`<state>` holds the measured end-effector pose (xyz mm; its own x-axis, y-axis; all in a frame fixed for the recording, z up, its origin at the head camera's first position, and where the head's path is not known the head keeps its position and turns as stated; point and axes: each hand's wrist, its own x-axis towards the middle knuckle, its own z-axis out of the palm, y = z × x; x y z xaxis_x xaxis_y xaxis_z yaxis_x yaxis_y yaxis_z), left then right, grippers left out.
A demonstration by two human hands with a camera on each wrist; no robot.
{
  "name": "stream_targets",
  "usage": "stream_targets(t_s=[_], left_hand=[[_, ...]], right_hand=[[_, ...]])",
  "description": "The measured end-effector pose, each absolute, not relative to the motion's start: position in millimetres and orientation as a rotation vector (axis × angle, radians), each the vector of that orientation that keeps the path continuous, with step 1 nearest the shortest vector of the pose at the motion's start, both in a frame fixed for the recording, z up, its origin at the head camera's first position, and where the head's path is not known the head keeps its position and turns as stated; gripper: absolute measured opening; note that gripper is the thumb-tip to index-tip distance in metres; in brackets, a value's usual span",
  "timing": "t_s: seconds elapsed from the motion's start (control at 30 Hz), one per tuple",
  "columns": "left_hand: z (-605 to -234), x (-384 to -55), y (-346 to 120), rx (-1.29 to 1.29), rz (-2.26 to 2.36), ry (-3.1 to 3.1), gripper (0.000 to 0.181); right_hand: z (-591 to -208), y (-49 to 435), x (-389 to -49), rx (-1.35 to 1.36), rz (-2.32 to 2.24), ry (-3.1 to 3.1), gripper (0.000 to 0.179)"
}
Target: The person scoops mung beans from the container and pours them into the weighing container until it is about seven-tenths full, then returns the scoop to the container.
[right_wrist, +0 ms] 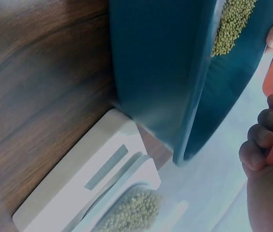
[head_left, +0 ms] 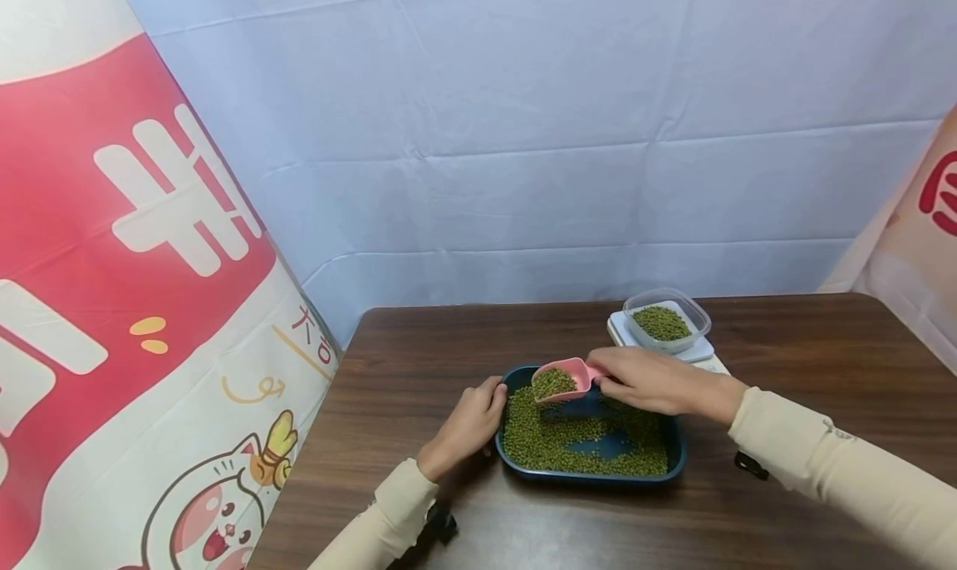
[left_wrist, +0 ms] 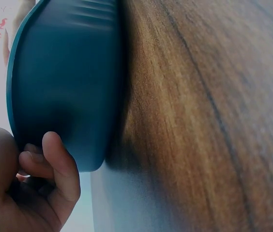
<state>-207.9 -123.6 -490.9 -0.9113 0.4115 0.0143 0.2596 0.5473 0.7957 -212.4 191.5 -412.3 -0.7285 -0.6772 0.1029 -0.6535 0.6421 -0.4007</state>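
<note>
- While pale cloth [head_left: 523,138] fills the far side, all the action is on the brown table [head_left: 419,346], near and centre.
- Here's the dark blue tray [head_left: 583,476], flat on the tabletop, green beans [head_left: 534,437] spread inside with bare patches of floor showing; a hard tug on its left side could slide it and slop beans over the rim.
- Far right of the tray, close to its corner, sits the white scale [head_left: 703,354]; whether the two touch, I can't tell. Contact there could upset its reading.
- On the scale, the clear tub [head_left: 673,345], part-filled with more beans, stands just beyond the right wrist; a careless swing of that forearm could knock it askew.
- Left hand [head_left: 468,420] now: fingers bent, gripping the tray's rim toward the far left corner. Loosen that, and the tray could skid if bumped.
- Right hand [head_left: 654,377]: fingers curled snugly round the scoop's handle, no slack showing.
- And the pink scoop [head_left: 581,373] itself, above the tray's far left part, mouth pointing left! A twist of the wrist could tip it.
- Smallest of all, the loaded beans [head_left: 553,382], heaped toward the lip; a jolt or forward tilt could scatter them.
</note>
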Motion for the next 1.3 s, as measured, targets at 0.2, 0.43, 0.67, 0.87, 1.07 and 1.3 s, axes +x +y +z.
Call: stream_targets(t_s=[0.2,0.43,0.67,0.87,1.07,1.3], left_hand=[[-489,-207,-124,0.564,1.3,2.597,0.036],[-490,-207,-124,0.561,1.301,2.589,0.035],[-490,-207,-124,0.565,1.304,2.59,0.035],[-490,-207,-124,0.561,1.306,2.594,0.036],[-490,-207,-126,0.567,1.305,2.602,0.035],[-489,-206,-127,0.577,1.304,2.607,0.036]], right_hand=[[-405,201,-210,-1.086,-0.662,2.802,0.017],[-399,213,-210,-1.033,-0.626,2.84,0.016],[-394,225,-209,-0.975,-0.58,2.895,0.012],[-392,235,-208,-0.941,-0.592,2.937,0.016],[-390,243,-208,-0.913,-0.615,2.94,0.015],[-387,250,-206,-0.85,-0.59,2.979,0.004]])
